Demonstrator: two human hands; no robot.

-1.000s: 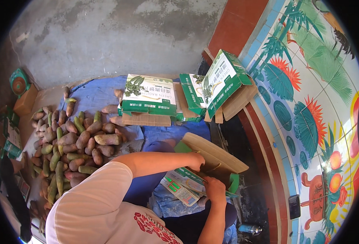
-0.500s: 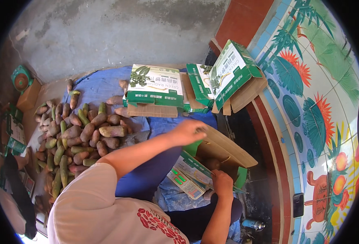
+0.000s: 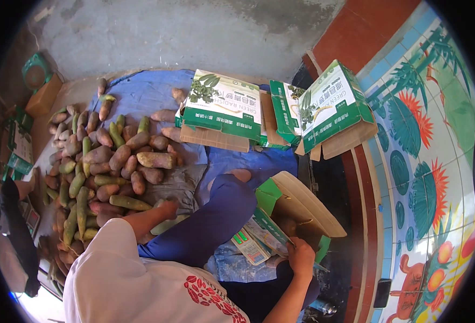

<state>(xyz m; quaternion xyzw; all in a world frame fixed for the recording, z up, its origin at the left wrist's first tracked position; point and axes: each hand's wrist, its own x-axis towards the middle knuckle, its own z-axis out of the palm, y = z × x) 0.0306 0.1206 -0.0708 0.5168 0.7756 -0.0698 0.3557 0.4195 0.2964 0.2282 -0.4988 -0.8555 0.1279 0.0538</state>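
Note:
My left hand point(image 3: 165, 210) is low beside my bent left knee, at the right edge of a heap of green and reddish-brown radishes point(image 3: 120, 157). A pale green radish point(image 3: 167, 224) lies right by it; the fingers are partly hidden, so I cannot tell whether they grip it. My right hand point(image 3: 301, 255) is closed on the near edge of an open cardboard carton point(image 3: 308, 207) with green flaps. At least one radish point(image 3: 287, 226) shows in the carton's shadowed inside. A weighing scale point(image 3: 252, 248) with lit green digits sits partly beneath the carton.
Printed green-and-white cartons point(image 3: 222, 105) stand beyond, with another tilted carton point(image 3: 331, 105) to their right. A blue tarp point(image 3: 146, 89) covers the floor. A painted tile wall point(image 3: 404, 177) bounds the right side. A person's dark-clothed arm point(image 3: 19, 237) shows at far left.
My left hand has swung from above the open carton back left to the radish heap's edge. My right hand has stayed on the carton's edge. The whole view has shifted slightly.

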